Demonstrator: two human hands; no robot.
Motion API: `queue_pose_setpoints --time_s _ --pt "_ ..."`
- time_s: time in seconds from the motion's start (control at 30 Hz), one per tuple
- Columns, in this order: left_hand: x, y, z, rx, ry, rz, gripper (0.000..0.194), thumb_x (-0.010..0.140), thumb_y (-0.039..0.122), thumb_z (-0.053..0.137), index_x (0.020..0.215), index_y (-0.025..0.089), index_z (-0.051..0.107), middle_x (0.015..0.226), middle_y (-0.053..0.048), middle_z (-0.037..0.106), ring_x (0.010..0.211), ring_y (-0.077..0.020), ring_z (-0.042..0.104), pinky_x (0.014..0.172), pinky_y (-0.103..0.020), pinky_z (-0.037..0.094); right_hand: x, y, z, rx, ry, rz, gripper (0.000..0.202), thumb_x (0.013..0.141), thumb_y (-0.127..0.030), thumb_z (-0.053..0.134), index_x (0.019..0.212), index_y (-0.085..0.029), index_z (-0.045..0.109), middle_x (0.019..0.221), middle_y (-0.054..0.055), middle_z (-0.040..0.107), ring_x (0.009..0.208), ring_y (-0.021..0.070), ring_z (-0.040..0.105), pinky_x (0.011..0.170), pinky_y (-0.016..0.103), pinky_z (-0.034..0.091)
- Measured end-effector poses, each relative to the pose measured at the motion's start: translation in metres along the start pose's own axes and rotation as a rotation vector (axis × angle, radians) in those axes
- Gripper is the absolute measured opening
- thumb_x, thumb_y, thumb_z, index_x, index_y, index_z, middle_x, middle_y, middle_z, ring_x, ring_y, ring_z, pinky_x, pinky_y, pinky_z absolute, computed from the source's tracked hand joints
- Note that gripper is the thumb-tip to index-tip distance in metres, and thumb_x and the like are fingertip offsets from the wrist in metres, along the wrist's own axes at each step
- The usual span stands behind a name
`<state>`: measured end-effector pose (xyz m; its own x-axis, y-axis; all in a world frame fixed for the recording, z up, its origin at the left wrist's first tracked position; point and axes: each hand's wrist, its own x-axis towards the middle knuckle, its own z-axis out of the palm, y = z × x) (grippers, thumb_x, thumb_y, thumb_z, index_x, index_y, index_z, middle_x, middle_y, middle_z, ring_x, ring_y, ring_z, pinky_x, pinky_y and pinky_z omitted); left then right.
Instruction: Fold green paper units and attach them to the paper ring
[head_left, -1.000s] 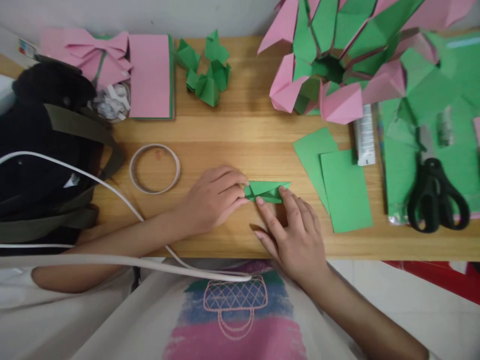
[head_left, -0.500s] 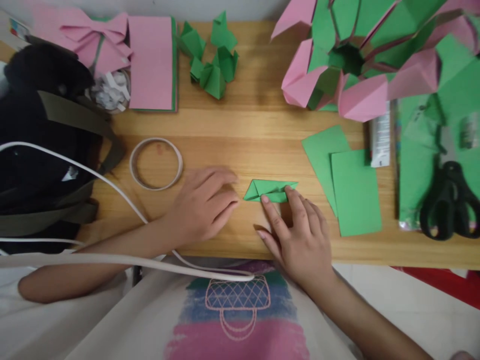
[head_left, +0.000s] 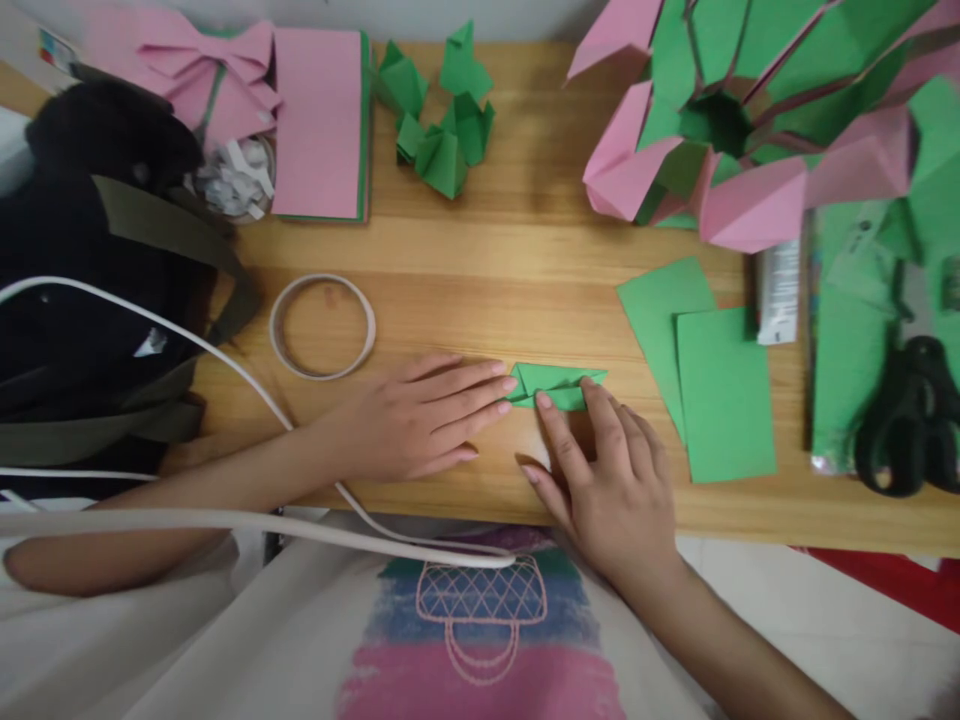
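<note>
A small folded green paper (head_left: pixel 559 380) lies flat on the wooden table (head_left: pixel 480 300) in front of me. My left hand (head_left: pixel 420 420) stretches out flat from the left, its fingertips over the paper's left corner. With its fingers spread, my right hand (head_left: pixel 611 480) presses index and middle fingertips on the paper's lower and right edges. Neither hand is wrapped round anything. Just right of the paper, two green paper rectangles (head_left: pixel 727 400) overlap on the table.
A roll of tape (head_left: pixel 322 278) and a black bag (head_left: pixel 97 240) are at the left. Pink paper (head_left: pixel 319 120) and folded green pieces (head_left: pixel 439 150) are at the back. A pink-and-green paper model (head_left: pixel 754 205) stands back right, near a glue tube (head_left: pixel 778 290) and black scissors (head_left: pixel 904 430).
My left hand has moved right and flattened, its fingertips now reaching the paper's left corner. My right fingers keep their place on the paper. The whole view has shifted slightly.
</note>
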<state>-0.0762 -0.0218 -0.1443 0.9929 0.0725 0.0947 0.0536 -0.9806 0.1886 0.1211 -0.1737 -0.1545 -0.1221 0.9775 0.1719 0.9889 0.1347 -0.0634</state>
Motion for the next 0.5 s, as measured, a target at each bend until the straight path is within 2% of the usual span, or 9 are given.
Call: queue_pose_setpoints --time_s 0.3,0.5 --pt "-0.0013 0.0007 0.001 0.004 -0.006 -0.008 0.041 0.099 0.036 0.046 0.127 0.009 0.059 0.139 -0.009 0.059 0.132 -0.0221 0.051 0.117 -0.036 0.029 0.0021 -0.0006 0.0004 -0.027 -0.016 0.0 0.057 0.091 -0.05 0.056 0.136 -0.015 0.054 0.133 0.024 0.052 0.117 0.0323 0.053 0.098 0.044 0.044" --pt "-0.0011 -0.0016 0.002 -0.033 -0.005 -0.025 0.042 0.099 0.035 0.047 0.13 0.009 0.055 0.138 -0.01 0.06 0.131 -0.0209 0.051 0.114 -0.035 0.031 0.0018 -0.0006 -0.0013 -0.037 -0.013 -0.007 0.056 0.091 -0.049 0.055 0.134 -0.013 0.055 0.131 0.024 0.053 0.116 0.032 0.053 0.098 0.043 0.044"
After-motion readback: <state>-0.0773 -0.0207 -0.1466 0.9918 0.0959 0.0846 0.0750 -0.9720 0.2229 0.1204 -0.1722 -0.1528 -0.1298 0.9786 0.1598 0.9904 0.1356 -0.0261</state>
